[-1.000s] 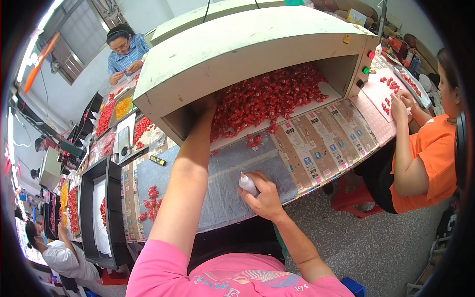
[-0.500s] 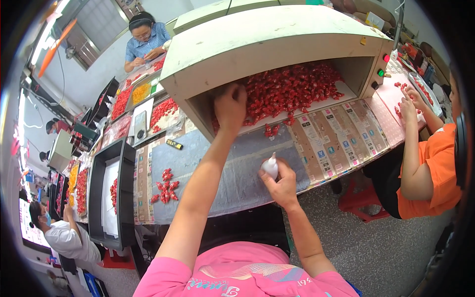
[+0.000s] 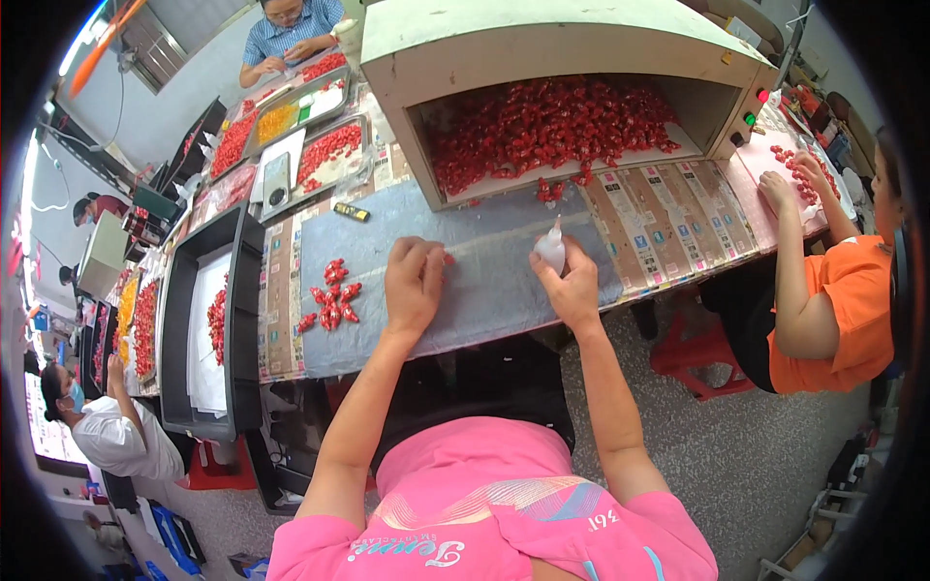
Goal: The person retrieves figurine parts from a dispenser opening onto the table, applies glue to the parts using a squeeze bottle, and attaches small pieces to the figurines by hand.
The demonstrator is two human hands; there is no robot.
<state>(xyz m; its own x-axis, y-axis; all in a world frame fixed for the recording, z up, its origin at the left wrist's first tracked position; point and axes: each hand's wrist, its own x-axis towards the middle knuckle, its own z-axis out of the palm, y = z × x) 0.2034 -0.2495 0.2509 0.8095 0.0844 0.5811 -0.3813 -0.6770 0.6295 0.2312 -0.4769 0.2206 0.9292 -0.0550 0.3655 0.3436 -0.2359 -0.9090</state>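
Note:
Over the blue-grey mat (image 3: 484,320), my left hand (image 3: 414,288) is curled closed, back up. A bit of a small red piece (image 3: 448,259) shows at its edge; the rest is hidden by the fingers. Farther right, my right hand (image 3: 572,286) grips a small white squeeze bottle (image 3: 551,250), its thin nozzle pointing up. Left of my left hand lies a little cluster of shiny red pieces (image 3: 334,300) on the mat. Ahead is a cream metal box (image 3: 542,39) with an open front, heaped inside with the same red pieces (image 3: 552,126).
A black crate (image 3: 247,320) stands at the left table edge. Beyond it are trays (image 3: 334,150) of red and yellow pieces, and a yellow-black tube (image 3: 351,211). One co-worker in orange (image 3: 833,339) sits at right; another in blue (image 3: 291,39) works at the far left.
My left hand has come out of the box, back toward me, onto the mat. The bottle stays in my right hand. The view has shifted somewhat.

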